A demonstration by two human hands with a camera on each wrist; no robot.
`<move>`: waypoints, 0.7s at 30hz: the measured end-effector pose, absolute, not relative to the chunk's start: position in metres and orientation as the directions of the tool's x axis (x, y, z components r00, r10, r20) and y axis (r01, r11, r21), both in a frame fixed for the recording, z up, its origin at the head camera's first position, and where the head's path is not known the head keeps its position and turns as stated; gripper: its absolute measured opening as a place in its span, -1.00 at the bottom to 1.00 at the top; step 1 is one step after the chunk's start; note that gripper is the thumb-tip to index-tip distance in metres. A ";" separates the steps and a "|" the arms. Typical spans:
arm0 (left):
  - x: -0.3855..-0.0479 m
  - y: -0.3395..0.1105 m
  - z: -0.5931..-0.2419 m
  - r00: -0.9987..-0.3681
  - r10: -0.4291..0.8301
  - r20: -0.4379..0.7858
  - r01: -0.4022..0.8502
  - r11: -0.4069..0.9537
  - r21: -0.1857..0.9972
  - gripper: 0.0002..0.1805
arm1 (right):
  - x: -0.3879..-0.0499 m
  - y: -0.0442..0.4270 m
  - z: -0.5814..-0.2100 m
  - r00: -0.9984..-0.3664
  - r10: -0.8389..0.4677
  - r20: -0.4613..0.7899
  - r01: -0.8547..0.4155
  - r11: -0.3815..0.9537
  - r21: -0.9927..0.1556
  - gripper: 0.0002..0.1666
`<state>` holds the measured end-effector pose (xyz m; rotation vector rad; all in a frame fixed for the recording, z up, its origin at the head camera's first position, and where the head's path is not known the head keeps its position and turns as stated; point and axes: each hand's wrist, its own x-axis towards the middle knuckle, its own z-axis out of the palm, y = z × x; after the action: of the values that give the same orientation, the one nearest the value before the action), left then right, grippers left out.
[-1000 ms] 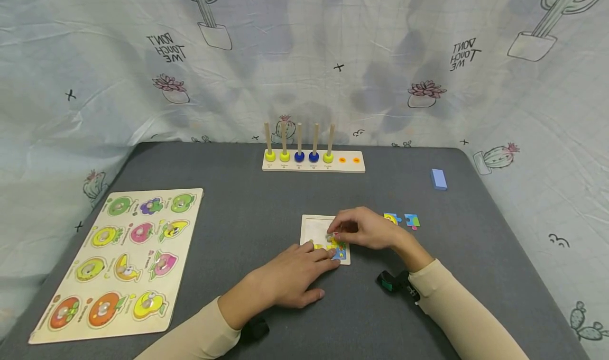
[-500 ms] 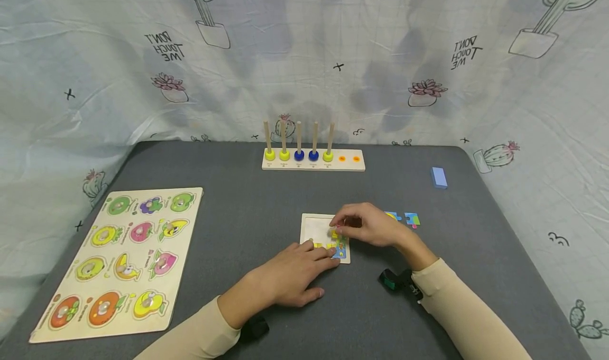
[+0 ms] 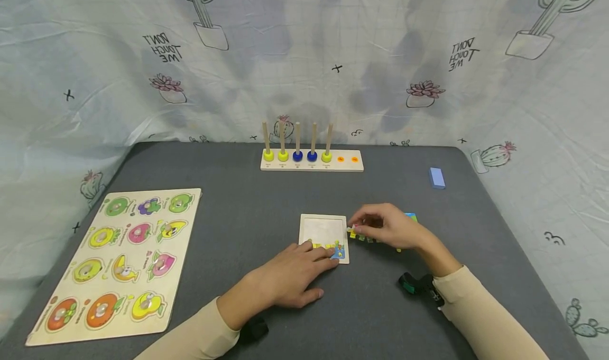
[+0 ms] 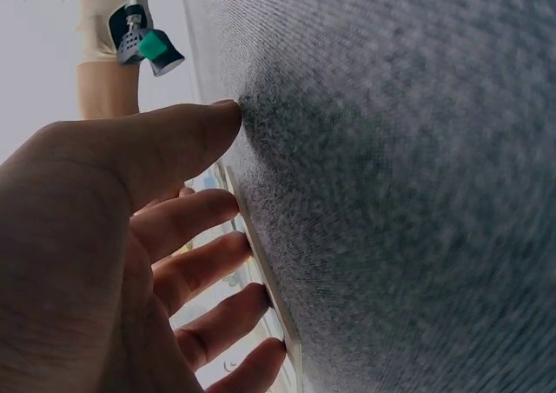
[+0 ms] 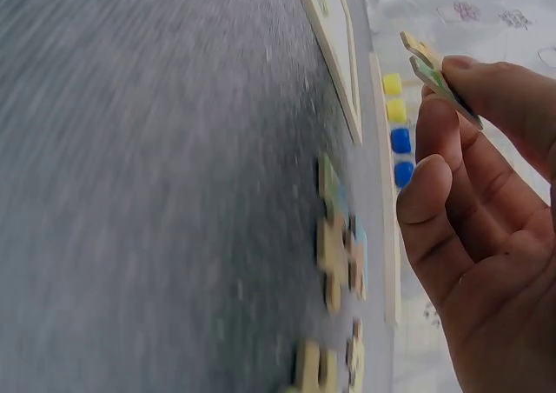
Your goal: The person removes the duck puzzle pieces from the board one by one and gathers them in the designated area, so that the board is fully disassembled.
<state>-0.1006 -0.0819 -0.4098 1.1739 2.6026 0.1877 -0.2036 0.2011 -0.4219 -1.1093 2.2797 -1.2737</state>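
"Puzzle piece [image 5: 441, 87] in the right hand [image 3: 387, 227], was it?"

"Yes, pinched between thumb and fingers, just beyond the right rim of the shallow tray [image 3: 323, 217]. The left hand [image 3: 291, 275] lay with fingers extended over the tray's near edge."

"How would it have handled?"

"Light and stiff, I judged; it looked like thin wood, likelier to slip from a careless pinch than to bend. The knobs seemed the weakest parts, so I favoured a hold on the broad body, thumb against one face."

"What couldn't you make out?"

"Whether the yellow bit [image 5: 419, 48] beside its green part was a second piece or a tab. Loose pieces [image 5: 328, 245] lay on the tabletop [image 3: 247, 217], partly hidden by the right hand in the head view and blurred in the right wrist view. The left hand covered some coloured pieces [image 3: 340, 250] in the tray, preventing a count."
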 end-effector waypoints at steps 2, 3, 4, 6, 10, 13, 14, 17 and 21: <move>-0.100 -0.082 -0.410 -0.635 0.748 -0.195 0.713 0.664 0.227 -0.32 | -0.202 0.208 -0.421 -0.656 -0.747 0.107 -0.477 0.301 -0.826 -0.81; -0.100 -0.082 -0.410 -0.636 0.747 -0.194 0.712 0.665 0.226 -0.32 | -0.201 0.212 -0.420 -0.658 -0.745 0.110 -0.477 0.300 -0.826 -0.81; -0.099 -0.082 -0.410 -0.637 0.746 -0.192 0.711 0.666 0.226 -0.32 | -0.200 0.216 -0.420 -0.662 -0.741 0.111 -0.473 0.299 -0.829 -0.81; -0.098 -0.081 -0.410 -0.640 0.745 -0.186 0.709 0.667 0.228 -0.32 | -0.198 0.223 -0.419 -0.671 -0.733 0.111 -0.466 0.300 -0.833 -0.80; -0.096 -0.082 -0.410 -0.647 0.741 -0.182 0.705 0.671 0.227 -0.33 | -0.194 0.235 -0.421 -0.692 -0.714 0.109 -0.457 0.316 -0.832 -0.81; -0.096 -0.083 -0.410 -0.646 0.741 -0.184 0.706 0.671 0.225 -0.33 | -0.191 0.243 -0.422 -0.703 -0.703 0.111 -0.457 0.326 -0.828 -0.81; -0.096 -0.083 -0.410 -0.644 0.742 -0.185 0.708 0.670 0.223 -0.33 | -0.190 0.246 -0.422 -0.707 -0.699 0.110 -0.455 0.329 -0.827 -0.81; -0.097 -0.084 -0.409 -0.637 0.748 -0.188 0.715 0.664 0.219 -0.32 | -0.187 0.255 -0.421 -0.719 -0.688 0.104 -0.452 0.348 -0.822 -0.81; -0.098 -0.084 -0.408 -0.631 0.752 -0.188 0.722 0.659 0.211 -0.32 | -0.184 0.266 -0.420 -0.740 -0.667 0.086 -0.438 0.381 -0.814 -0.81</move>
<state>-0.0985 -0.0838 -0.4082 1.1884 2.6181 0.1676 -0.1837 0.2659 -0.4199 -0.9778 2.3867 -1.2877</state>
